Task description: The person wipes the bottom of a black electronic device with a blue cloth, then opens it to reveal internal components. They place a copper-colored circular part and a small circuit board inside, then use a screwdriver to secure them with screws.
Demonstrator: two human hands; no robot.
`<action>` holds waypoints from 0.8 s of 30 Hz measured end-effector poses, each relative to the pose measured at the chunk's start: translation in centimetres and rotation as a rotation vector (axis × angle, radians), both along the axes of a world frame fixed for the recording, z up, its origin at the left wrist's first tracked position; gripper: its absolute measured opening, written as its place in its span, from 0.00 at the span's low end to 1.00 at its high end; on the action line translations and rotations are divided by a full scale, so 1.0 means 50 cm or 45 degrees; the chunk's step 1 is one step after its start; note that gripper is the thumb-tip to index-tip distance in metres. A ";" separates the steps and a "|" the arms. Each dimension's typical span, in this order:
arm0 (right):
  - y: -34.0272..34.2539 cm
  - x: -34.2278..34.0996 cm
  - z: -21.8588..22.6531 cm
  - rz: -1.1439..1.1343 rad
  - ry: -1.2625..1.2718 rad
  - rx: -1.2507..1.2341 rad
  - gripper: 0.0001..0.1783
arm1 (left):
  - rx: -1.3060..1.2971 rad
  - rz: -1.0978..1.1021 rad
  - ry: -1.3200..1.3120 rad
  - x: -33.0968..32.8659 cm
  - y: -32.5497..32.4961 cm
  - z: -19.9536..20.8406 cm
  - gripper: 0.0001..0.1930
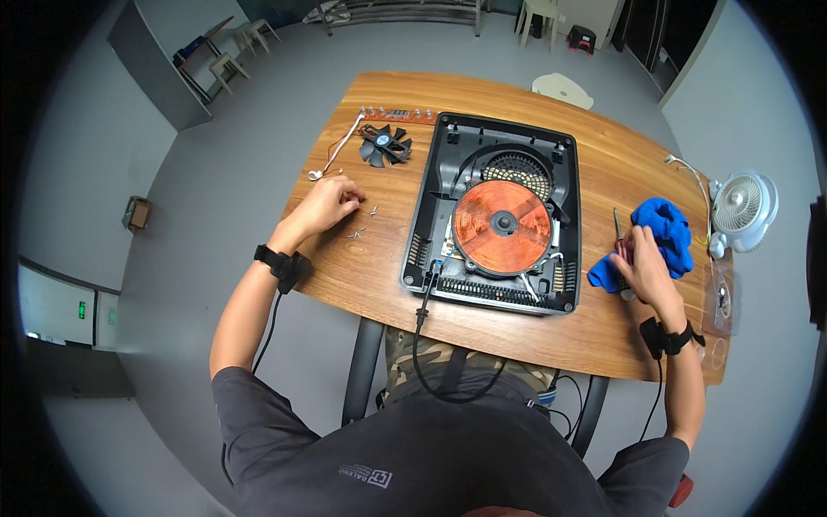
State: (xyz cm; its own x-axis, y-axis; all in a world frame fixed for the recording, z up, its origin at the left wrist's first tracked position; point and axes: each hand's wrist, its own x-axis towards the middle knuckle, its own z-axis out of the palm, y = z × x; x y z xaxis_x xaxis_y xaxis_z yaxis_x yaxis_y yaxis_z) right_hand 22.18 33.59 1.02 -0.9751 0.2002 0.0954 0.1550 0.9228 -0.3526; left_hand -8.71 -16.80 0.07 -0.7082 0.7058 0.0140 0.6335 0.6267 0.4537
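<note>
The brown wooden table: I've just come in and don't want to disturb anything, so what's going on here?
The left hand is loosely curled beside small silver screws on the brown wooden table. The right hand is at a dark-red-handled screwdriver, beside a crumpled blue cloth; its grip is unclear. Between the hands sits an open black rectangular housing with a round copper-coloured coil inside, touched by neither hand. A black bladed fan lies loose to its left.
</note>
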 end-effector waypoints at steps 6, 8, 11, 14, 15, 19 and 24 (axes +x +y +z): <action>0.011 0.040 -0.038 -0.077 -0.066 0.073 0.28 | -0.036 -0.032 -0.022 0.021 0.042 0.001 0.07; 0.013 0.051 -0.043 -0.127 -0.074 0.050 0.28 | -0.031 -0.050 -0.018 0.025 0.052 -0.002 0.08; 0.003 0.053 -0.040 -0.093 -0.052 0.025 0.29 | -0.041 -0.076 0.034 0.019 0.050 -0.022 0.07; -0.001 0.053 -0.054 -0.076 -0.027 0.014 0.33 | -0.021 -0.079 0.086 0.025 0.040 -0.037 0.06; -0.003 0.052 -0.059 -0.043 -0.020 0.029 0.36 | -0.014 -0.094 0.090 0.030 0.038 -0.035 0.06; -0.012 0.056 -0.056 -0.050 -0.017 -0.019 0.36 | -0.020 -0.133 0.041 0.049 0.059 -0.010 0.07; 0.003 0.064 -0.070 -0.080 -0.022 -0.079 0.34 | 0.009 -0.177 0.084 0.058 0.079 -0.013 0.08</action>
